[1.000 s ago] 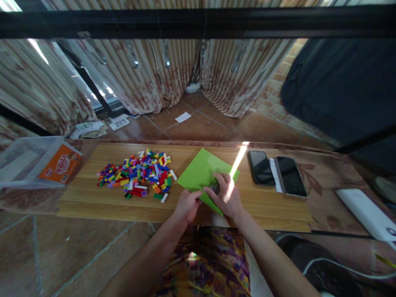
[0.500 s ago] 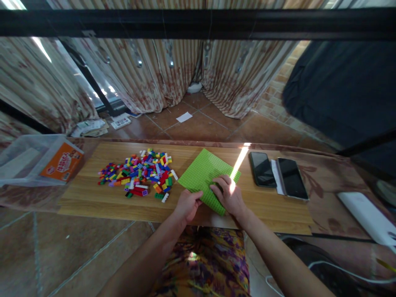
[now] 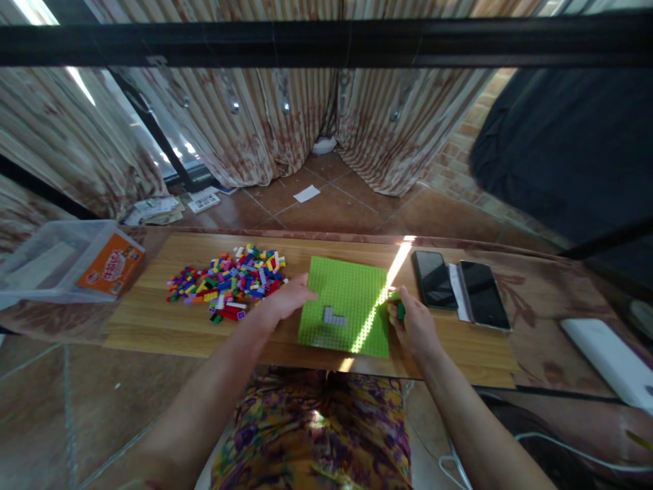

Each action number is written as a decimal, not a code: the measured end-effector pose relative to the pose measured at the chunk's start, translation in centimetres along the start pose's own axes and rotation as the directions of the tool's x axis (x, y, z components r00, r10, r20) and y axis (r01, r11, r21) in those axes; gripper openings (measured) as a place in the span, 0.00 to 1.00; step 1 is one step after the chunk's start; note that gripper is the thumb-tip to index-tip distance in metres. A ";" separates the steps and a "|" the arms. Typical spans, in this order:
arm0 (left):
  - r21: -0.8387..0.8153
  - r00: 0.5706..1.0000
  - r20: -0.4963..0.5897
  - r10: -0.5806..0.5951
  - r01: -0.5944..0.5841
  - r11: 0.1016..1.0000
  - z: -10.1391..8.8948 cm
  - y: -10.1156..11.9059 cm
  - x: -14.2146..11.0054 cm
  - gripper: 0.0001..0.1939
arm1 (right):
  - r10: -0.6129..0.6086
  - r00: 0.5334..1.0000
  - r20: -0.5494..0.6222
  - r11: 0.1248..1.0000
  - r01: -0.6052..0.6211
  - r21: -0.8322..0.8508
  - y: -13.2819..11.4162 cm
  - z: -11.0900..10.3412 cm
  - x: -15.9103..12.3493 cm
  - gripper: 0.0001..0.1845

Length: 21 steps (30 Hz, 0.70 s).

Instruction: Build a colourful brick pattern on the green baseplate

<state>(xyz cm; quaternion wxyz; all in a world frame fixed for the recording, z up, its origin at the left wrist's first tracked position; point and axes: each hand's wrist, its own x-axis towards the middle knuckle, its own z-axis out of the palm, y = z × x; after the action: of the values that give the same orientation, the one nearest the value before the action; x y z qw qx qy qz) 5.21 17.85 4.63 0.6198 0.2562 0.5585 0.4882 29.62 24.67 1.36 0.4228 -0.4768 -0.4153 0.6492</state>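
Note:
A bright green studded baseplate (image 3: pixel 352 286) lies nearly square on the board in front of me. Grey bricks (image 3: pixel 333 316) form a small L on its lower left part. My left hand (image 3: pixel 290 297) grips the plate's left edge, thumb on top; its other fingers are partly hidden. At the right edge, my right hand (image 3: pixel 414 320) is closed around a dark green brick (image 3: pixel 400 312), with a lighter green piece also showing at its fingertips. Left of the plate spreads a pile of mixed coloured bricks (image 3: pixel 239 275), partly behind my left hand.
A clear plastic box (image 3: pixel 66 238) with an orange label stands at the far left. Two dark phones, one nearer (image 3: pixel 433 279) and one farther right (image 3: pixel 482 292), lie right of the plate. A white device (image 3: pixel 602 357) sits at the right end. Sunlight streaks across the plate.
The baseplate has turned from a tilted diamond position to nearly square. My hands have moved apart to its left and right edges, uncovering the grey bricks. Green pieces now show in my right hand.

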 end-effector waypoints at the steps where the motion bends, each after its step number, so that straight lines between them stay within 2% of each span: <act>1: 0.062 0.998 0.052 -0.017 0.014 0.998 -0.5 1.0 1.0 0.19 | 0.103 0.994 0.044 0.987 -0.107 0.119 -0.3 -0.3 -0.3 0.20; 3: 0.209 0.992 0.117 -0.036 0.011 0.978 -1.0 2.8 3.1 0.19 | 0.237 0.962 0.135 0.930 -0.265 0.256 -0.7 -0.6 -1.1 0.17; 5: 0.375 0.989 0.144 -0.041 -0.016 0.927 -0.9 4.3 5.4 0.19 | 0.297 0.937 0.183 0.886 -0.342 0.312 -1.1 -0.6 -1.9 0.14; 8: 0.460 0.989 0.140 0.040 -0.101 0.882 0.1 5.1 8.3 0.19 | 0.322 0.923 0.210 0.858 -0.378 0.348 -1.6 -0.4 -2.9 0.10; 12: 0.461 0.980 0.125 0.155 -0.196 0.866 2.4 4.1 10.5 0.15 | 0.304 0.935 0.182 0.881 -0.349 0.319 -2.1 -0.1 -3.7 0.12; 15: 0.457 0.967 0.138 0.215 -0.255 0.852 4.1 2.9 10.3 0.17 | 0.289 0.946 0.145 0.908 -0.319 0.270 -2.0 0.3 -4.0 0.15; 18: 0.428 0.949 0.143 0.280 -0.315 0.847 5.0 2.4 8.9 0.22 | 0.284 0.949 0.140 0.919 -0.311 0.243 -1.7 0.8 -4.3 0.16; 19: 0.405 0.935 0.137 0.326 -0.353 0.843 5.1 2.5 8.2 0.23 | 0.282 0.949 0.140 0.922 -0.308 0.233 -1.6 1.1 -4.4 0.16; 21: 0.342 0.876 0.100 0.471 -0.475 0.811 5.1 2.6 6.4 0.24 | 0.283 0.949 0.137 0.927 -0.308 0.213 -1.4 1.8 -4.6 0.16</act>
<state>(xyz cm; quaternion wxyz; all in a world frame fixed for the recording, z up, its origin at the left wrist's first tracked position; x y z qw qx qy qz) 8.50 25.72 5.30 0.4248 0.4973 0.5531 0.5161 28.97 20.52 4.25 0.3507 -0.4470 -0.2815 0.7732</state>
